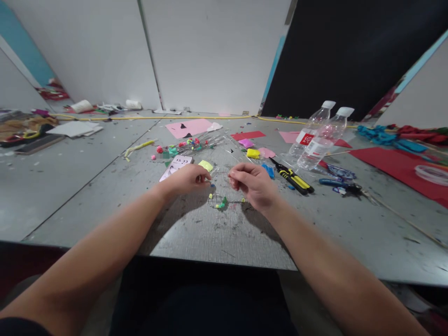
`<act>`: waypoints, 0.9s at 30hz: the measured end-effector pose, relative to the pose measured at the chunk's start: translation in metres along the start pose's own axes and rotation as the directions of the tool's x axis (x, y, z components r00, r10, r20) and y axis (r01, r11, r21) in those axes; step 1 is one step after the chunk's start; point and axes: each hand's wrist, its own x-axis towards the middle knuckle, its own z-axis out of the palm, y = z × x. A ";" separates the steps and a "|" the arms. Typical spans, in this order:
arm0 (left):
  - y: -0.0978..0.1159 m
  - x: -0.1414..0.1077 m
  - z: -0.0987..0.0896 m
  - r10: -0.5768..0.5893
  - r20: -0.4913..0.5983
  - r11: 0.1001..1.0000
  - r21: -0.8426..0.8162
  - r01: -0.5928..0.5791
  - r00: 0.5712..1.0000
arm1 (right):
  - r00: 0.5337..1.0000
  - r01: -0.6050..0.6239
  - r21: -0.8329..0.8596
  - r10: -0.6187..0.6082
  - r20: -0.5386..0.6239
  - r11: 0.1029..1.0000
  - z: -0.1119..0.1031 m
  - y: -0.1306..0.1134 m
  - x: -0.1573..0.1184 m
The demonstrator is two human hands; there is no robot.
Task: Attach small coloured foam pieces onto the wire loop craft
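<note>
Forearms (101,247) come nearest, reaching in L & R over the bench (196,238). R hand (254,184) is pinched narrow, L hand (187,178) loosely curled; can't tell if either holds anything. Wire piece (223,202) w/ green & yellow lumps lies flat on the bench, between & just nearer than the hands. Main risk, prob.: R hand dropping onto its stem (234,201) & bending it; also L hand brushing away the tiny blue bit (212,185) beside it. Long axis approx. left-right, loop (211,201) at left, stem pointing right.
</note>
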 end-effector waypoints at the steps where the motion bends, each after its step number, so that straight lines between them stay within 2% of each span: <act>1: -0.001 0.000 0.001 0.015 0.010 1.000 0.002 -0.015 1.000 | 1.000 0.004 -0.030 -0.004 0.004 1.000 0.000 0.001 0.000; 4: -0.004 0.003 0.006 0.036 0.034 0.999 0.013 -0.037 0.999 | 0.999 0.015 -0.106 -0.012 0.032 0.994 0.000 0.004 0.001; 8: -0.004 0.006 0.011 0.008 0.053 1.000 0.024 -0.009 0.999 | 0.997 0.033 -0.160 -0.021 0.076 0.987 0.001 0.006 0.003; 15: -0.002 0.009 0.015 0.000 -0.019 0.998 -0.067 -0.001 1.000 | 0.999 0.006 -0.150 0.000 0.036 0.989 0.003 0.009 0.005; 19: 0.001 0.008 0.010 -0.040 -0.136 0.978 -0.208 0.011 0.990 | 1.000 0.023 -0.179 -0.022 0.006 0.984 0.001 0.009 0.005; 22: 0.012 0.003 0.001 -0.142 -0.272 0.915 -0.403 0.021 0.952 | 0.997 0.061 -0.231 -0.070 -0.032 0.971 0.002 0.007 0.002; 24: 0.025 -0.003 -0.004 -0.200 -0.347 0.841 -0.541 -0.022 0.917 | 0.990 0.114 -0.274 -0.133 -0.051 0.955 0.004 0.004 -0.003; 27: 0.047 -0.012 -0.008 -0.205 -0.411 0.745 -0.655 -0.131 0.889 | 0.974 0.210 -0.332 -0.226 -0.010 0.920 0.011 -0.003 -0.013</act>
